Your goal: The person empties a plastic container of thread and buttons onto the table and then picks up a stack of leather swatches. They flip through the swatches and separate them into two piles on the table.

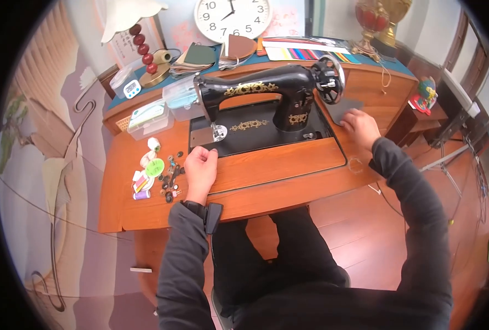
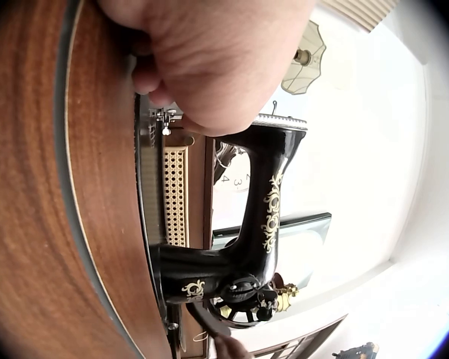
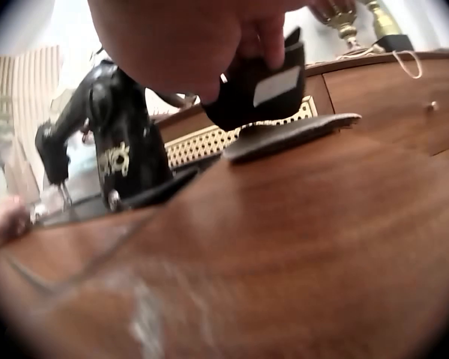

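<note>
At the right of the table, my right hand (image 1: 361, 128) pinches a dark, flexible flat piece (image 3: 273, 93) with a white rectangular patch. Just below it a grey flat piece with a fuzzy edge (image 3: 292, 138) lies on the wood. My left hand (image 1: 201, 168) rests loosely curled at the front edge of the machine bed, close to the needle plate; its fingertips are mostly hidden under the palm. Between the hands stands a black sewing machine (image 1: 255, 85) with gold ornament, its handwheel (image 1: 330, 80) near my right hand.
Left of my left hand lie several dark buttons (image 1: 170, 181), thread spools (image 1: 141, 194) and a green round disc (image 1: 155, 167). Clear plastic boxes (image 1: 150, 118) stand behind them. On the raised back shelf are a lamp (image 1: 145, 55), fabric swatches (image 1: 198, 56), a colour card (image 1: 305, 53) and a clock (image 1: 232, 16).
</note>
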{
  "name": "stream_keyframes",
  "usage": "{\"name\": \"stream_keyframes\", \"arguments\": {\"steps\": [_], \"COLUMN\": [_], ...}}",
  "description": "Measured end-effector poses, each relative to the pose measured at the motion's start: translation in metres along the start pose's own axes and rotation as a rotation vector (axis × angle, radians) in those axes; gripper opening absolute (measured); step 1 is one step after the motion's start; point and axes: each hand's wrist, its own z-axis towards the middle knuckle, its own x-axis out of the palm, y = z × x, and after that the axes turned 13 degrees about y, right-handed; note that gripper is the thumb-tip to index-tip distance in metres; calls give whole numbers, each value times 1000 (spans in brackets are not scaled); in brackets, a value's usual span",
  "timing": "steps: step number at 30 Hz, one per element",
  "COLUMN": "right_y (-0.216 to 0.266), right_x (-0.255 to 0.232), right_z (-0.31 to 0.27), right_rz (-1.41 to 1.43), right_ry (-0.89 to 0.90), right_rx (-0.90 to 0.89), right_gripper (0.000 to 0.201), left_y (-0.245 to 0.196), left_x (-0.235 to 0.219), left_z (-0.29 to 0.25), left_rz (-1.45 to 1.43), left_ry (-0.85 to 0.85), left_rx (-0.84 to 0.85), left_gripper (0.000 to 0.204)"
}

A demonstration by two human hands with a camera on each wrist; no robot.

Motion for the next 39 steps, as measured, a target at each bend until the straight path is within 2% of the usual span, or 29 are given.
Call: {"name": "stream_keyframes", "arguments": {"steps": [2, 4, 6, 10, 14, 20, 22, 26, 29, 31, 34, 39], "right_y": [8, 14, 9, 2, -1, 5, 3, 10, 14, 10, 23, 17], "right_x": [-2, -4, -3, 6, 15, 15, 18, 17, 9, 13, 4, 0], "right_z": [-1, 0, 2, 9, 17, 17, 21, 22, 27, 23, 19, 11], "right_rz": [45, 190, 111, 146, 184, 132, 188, 182, 163, 173, 195, 158], "right_ry": [-49, -49, -24, 117, 43, -9, -37, -32, -31, 55, 17, 27], "right_rx": [-25, 249, 211, 199, 175, 102, 155, 130, 209, 156, 175, 207], "right_gripper": [14, 16, 21, 27, 26, 20, 16, 14, 14, 17, 22, 30], "left_y": [-1, -7, 1, 9, -3, -16, -16, -18, -16, -14, -20, -18], "left_x": [0, 0, 2, 2, 1, -2, -2, -3, -3, -3, -5, -4], "left_z": [-2, -2, 1, 0, -4, -6, -6, -8, -6, -6, -8, -8], "left_rz": [52, 63, 44, 100, 144, 151, 164, 164, 181, 193, 185, 196], "left_ry": [-8, 17, -4, -32, -26, -27, -14, -14, -18, -17, -15, -12], "left_rx": [-31, -67, 10, -7, -89, -84, -87, -96, -84, -84, -89, -59], "left_gripper": [28, 27, 25, 23, 23, 23, 24, 24, 24, 24, 24, 24]}}
